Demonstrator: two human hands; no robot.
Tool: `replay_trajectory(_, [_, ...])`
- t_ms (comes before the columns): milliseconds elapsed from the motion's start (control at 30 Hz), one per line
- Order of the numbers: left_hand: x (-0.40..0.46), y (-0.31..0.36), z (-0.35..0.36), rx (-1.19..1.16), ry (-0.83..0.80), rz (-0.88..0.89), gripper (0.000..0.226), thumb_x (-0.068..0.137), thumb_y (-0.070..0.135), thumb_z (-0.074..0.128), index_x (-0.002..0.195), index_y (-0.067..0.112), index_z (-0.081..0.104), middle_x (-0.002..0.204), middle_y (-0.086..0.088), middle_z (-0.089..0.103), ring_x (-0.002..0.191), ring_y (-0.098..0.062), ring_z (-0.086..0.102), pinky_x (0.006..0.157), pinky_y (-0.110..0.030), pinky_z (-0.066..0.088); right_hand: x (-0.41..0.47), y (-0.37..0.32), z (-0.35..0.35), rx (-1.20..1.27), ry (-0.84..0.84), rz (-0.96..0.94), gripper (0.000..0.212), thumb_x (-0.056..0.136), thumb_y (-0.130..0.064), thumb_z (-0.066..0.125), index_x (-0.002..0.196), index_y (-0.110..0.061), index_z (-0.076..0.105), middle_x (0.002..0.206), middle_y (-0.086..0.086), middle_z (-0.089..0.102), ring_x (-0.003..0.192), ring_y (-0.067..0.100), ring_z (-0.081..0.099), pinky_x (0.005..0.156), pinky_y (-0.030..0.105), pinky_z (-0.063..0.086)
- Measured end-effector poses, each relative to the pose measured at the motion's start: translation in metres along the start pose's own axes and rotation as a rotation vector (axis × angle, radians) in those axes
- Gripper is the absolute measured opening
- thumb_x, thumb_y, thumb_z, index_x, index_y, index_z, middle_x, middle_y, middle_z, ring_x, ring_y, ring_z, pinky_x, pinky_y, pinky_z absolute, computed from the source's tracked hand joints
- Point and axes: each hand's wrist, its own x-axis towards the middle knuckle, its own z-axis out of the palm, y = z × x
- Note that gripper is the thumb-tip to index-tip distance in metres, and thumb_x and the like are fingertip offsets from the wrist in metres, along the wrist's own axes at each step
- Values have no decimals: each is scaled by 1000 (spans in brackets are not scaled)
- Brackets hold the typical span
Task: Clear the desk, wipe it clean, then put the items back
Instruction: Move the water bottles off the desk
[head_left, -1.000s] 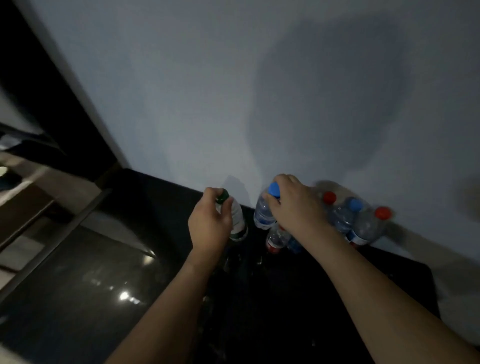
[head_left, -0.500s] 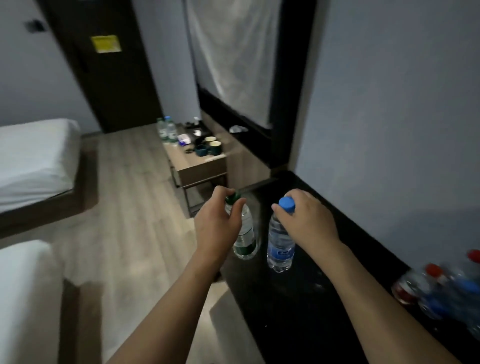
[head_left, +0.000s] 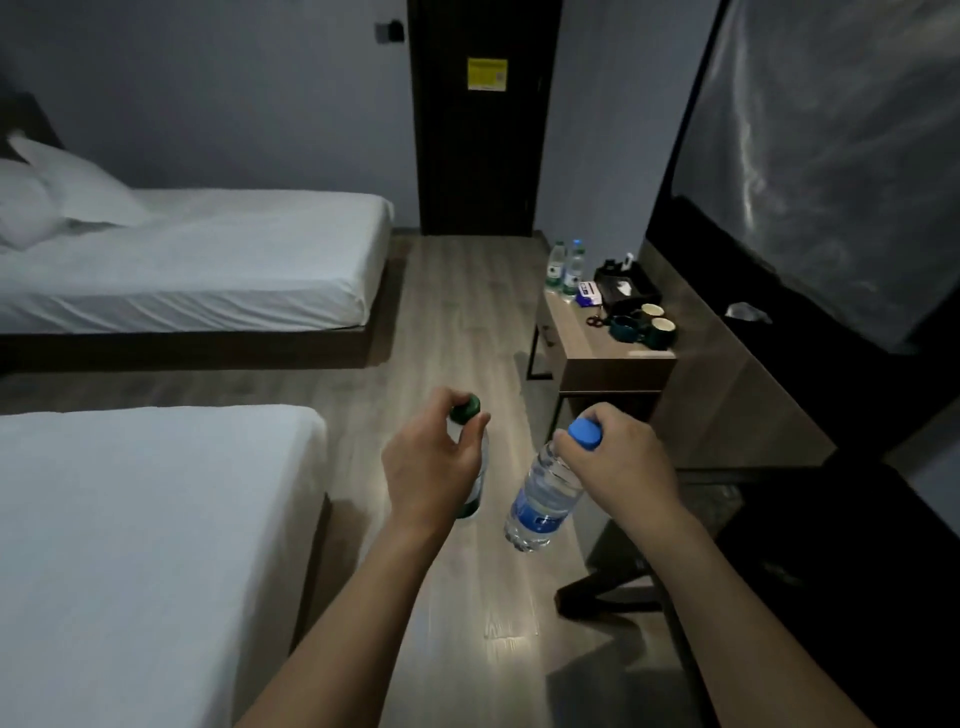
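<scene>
Fingers pinch green-capped bottle neck.

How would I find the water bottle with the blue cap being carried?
Look over the wooden floor between the white bed and dark desk. The right hand grips a clear plastic bottle by its top; unlike the left hand's green-capped bottle, its cap is blue.

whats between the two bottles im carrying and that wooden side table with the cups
In the head view, only bare wooden floor lies between the green-capped bottle, the blue-capped bottle and the side table; nothing stands on that stretch.
</scene>
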Motion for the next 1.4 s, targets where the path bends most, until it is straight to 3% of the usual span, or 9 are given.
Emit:
replay_trajectory(67, [24,-21,-5,1,14,-26,19,85,31,72,100,27,62,90,18,63,78,-3,60,68,-26,55,26,-14,16,16,-13,2,22,87,-46,62,96,-26,55,85,-8,59,78,9,57,72,35,56])
replay_trajectory(167, [64,-47,-5,11,41,-68,19,84,31,73,98,27,62,90,18,64,76,0,58,64,-8,41,69,-27,38,34,-14,5,23,86,-45,63,94,-25,55,83,-8,59,77,10,58,72,35,56])
replay_trajectory(233, [90,-64,4,23,49,-92,20,84,31,73,99,28,61,91,17,64,77,1,56,64,-5,36,101,-30,53,42,-23,-3,22,86,-44,63,91,-24,55,82,-7,59,77,11,59,71,35,56])
replay_trajectory(367, [146,-94,37,6,45,-126,27,85,32,72,109,29,61,94,15,65,80,-1,58,65,-11,42,170,-21,80,38,-86,-2,22,85,-43,64,90,-23,56,83,-6,59,78,11,59,73,39,57])
replay_trajectory(533, [238,-114,89,30,1,-99,30,86,33,71,113,30,60,96,15,66,82,-7,63,71,-33,55,269,-9,92,58,-118,36,21,85,-42,66,89,-25,54,83,-6,60,76,10,59,71,35,57])
replay_trajectory(767, [370,-130,163,-16,-51,-48,30,88,30,70,116,27,60,101,13,65,93,-6,62,81,-33,54,415,-11,97,54,-55,28,18,83,-40,66,88,-26,55,82,-11,58,74,6,55,59,23,43])
replay_trajectory(933, [457,-164,233,-24,-120,-26,26,89,28,69,113,25,61,99,12,65,92,-5,61,83,-34,54,514,5,122,95,-91,87,17,81,-40,67,85,-28,56,83,-11,59,77,7,56,65,27,50])
replay_trajectory(1200, [615,-207,351,-8,-395,100,21,87,29,70,105,27,60,94,14,64,90,-5,59,81,-33,53,678,29,143,77,-73,274,15,80,-37,67,86,-28,56,85,-10,59,78,6,56,66,27,51])
replay_trajectory(1400, [715,-212,465,9,-544,153,22,85,25,72,105,21,64,95,8,67,90,-13,60,79,-30,49,784,80,140,97,-1,404,17,76,-39,65,79,-29,51,80,-11,59,74,6,55,58,26,42])
